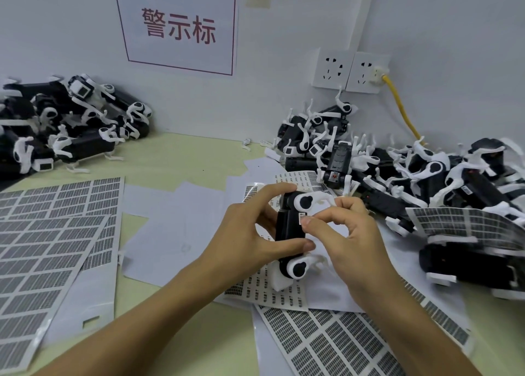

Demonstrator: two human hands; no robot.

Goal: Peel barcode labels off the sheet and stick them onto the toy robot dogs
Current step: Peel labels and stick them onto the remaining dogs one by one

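- The toy robot dog [290, 228] being worked on sits just right of the frame's centre, held up off the table, black body running top to bottom with white leg joints at both ends.
- Left hand [250, 233] grips the dog's body, fingers curled over the top end and thumb clamped across the lower part.
- Right hand [341, 230] comes in from the right, fingers curled, with the thumb tip pressing a small white barcode label [301, 216] onto the side of the dog. Label print is too small to read, and I think it's already partly stuck down, but it's hard to say from this angle.
- Right under the hands there's a label sheet [267, 287] with rows of small barcodes, lying on loose white backing paper [170, 228].
- More sheets of labels [48, 233] are stacked at the left of the frame, and another sheet [335, 344] lies at the bottom right.
- Pile of dogs [397, 171] fills the right side, a curled label sheet [466, 225] draped over part of it.
- Second pile of dogs [65, 125] sits at the upper left against the wall.
- All on a pale green table [176, 154].
- Up on the wall: a white sign [179, 26] with red Chinese characters, two wall sockets [349, 70], and a yellow cable [400, 105] plugged into the right-hand one.
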